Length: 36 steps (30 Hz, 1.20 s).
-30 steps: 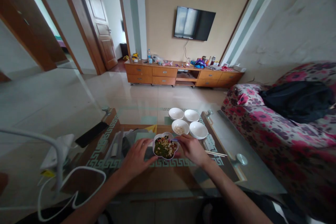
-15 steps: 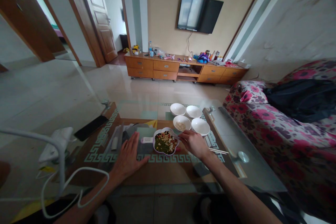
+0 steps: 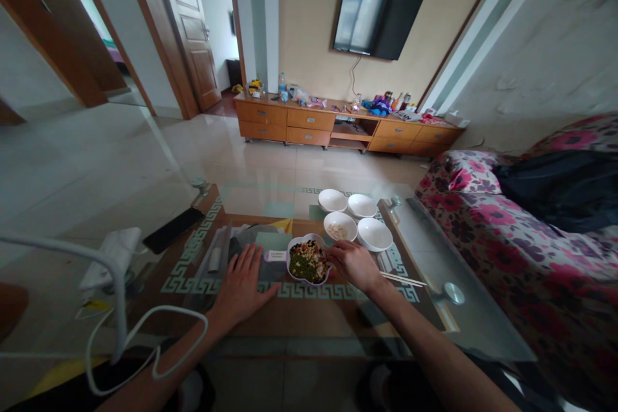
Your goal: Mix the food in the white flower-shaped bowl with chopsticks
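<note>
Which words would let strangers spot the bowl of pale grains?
On the glass table beside the floral sofa, four white bowls sit beyond a flower-shaped dish of mixed grains. The nearest bowl holds pale grains; the other three look empty.

Premises: residential living room. Observed: wall-mounted television at 12 o'clock above a low wooden TV cabinet; panelled wooden door at 11 o'clock; floral sofa at 3 o'clock; polished floor tiles; glass coffee table at 1 o'clock.

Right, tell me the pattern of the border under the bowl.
A pale green Greek-key border, shown best in the head view.
</note>
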Each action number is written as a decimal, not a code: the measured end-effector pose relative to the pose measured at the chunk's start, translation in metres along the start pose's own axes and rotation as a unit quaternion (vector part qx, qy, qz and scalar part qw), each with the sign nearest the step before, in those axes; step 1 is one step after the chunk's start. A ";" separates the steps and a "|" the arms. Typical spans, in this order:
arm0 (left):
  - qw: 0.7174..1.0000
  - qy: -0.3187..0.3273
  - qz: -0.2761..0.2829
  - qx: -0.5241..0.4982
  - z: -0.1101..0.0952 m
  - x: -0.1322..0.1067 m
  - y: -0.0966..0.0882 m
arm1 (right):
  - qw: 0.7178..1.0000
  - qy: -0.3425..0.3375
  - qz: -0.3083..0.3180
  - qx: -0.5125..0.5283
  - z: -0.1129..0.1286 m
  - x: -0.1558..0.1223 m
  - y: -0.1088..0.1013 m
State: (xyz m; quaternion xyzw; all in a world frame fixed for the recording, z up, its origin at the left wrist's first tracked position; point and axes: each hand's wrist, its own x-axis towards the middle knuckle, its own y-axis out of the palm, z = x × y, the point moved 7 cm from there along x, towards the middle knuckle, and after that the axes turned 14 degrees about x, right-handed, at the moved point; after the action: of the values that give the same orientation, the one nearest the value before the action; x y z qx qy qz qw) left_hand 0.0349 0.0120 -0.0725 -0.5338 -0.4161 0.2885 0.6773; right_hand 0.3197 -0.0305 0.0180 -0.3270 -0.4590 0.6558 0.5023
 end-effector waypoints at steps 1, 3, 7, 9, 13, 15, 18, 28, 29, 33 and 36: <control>1.000 0.000 0.004 0.002 0.000 0.000 0.001 | 1.000 0.001 0.001 -0.001 0.001 0.000 0.001; 1.000 0.000 0.008 0.006 -0.001 0.000 0.002 | 1.000 0.004 0.006 -0.003 0.002 0.001 0.002; 1.000 -0.001 0.005 0.009 -0.001 0.000 0.000 | 1.000 0.006 0.010 -0.006 0.004 0.001 0.002; 1.000 0.000 0.008 0.008 -0.001 0.001 -0.001 | 1.000 -0.001 0.009 -0.008 0.005 0.001 0.003; 1.000 0.002 0.022 0.007 -0.002 0.001 -0.003 | 1.000 -0.013 0.016 -0.020 0.007 0.003 0.006; 1.000 0.000 0.022 0.005 -0.003 0.001 -0.003 | 1.000 -0.008 0.017 -0.023 0.007 0.003 0.006; 1.000 -0.001 0.018 0.005 -0.003 0.001 -0.004 | 1.000 -0.001 0.006 -0.009 0.005 0.004 0.002; 1.000 0.000 0.015 -0.004 -0.002 0.001 -0.001 | 1.000 -0.002 -0.014 0.012 0.001 0.004 -0.003; 1.000 0.001 0.010 -0.008 -0.002 0.000 -0.001 | 1.000 -0.002 -0.008 0.010 0.003 0.004 -0.002; 1.000 0.002 0.003 -0.015 -0.003 0.001 -0.004 | 1.000 -0.001 0.005 0.007 0.009 0.007 0.002; 1.000 0.002 0.008 -0.011 -0.003 0.001 -0.006 | 1.000 -0.007 0.009 0.002 0.010 0.009 0.005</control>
State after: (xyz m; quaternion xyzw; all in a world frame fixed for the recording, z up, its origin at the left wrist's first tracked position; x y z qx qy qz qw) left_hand 0.0380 0.0096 -0.0669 -0.5454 -0.4134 0.2883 0.6697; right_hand 0.3068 -0.0254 0.0169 -0.3256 -0.4585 0.6637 0.4932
